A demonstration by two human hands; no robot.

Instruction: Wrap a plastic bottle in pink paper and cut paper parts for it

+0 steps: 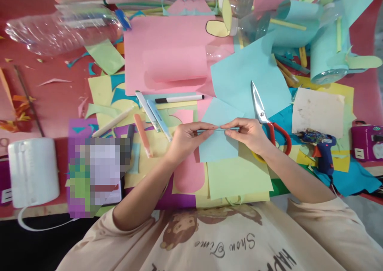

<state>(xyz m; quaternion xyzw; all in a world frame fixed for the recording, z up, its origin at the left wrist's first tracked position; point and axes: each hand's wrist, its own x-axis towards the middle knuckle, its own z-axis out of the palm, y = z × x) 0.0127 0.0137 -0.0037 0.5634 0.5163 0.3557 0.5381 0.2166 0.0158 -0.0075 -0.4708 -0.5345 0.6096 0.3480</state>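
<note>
Left of the blue paper (217, 145) lie a white roll (32, 171) and some markers (155, 117). The left hand (187, 137) and right hand (247, 133) both pinch the paper's folded top edge, fingertips nearly meeting. Red-handled scissors (265, 115) lie just right of it, a blue glue gun (321, 149) farther right.

I'm seeing matt, smooth light-blue paper (220, 143) being pinched at its fold; the scissors (263, 115) are showing shiny metal blades and glossy red plastic handles. The bottle (60, 29) is gleaming as clear plastic (crinkled, I think), the glue gun (324, 153) looking dull blue plastic.
</note>
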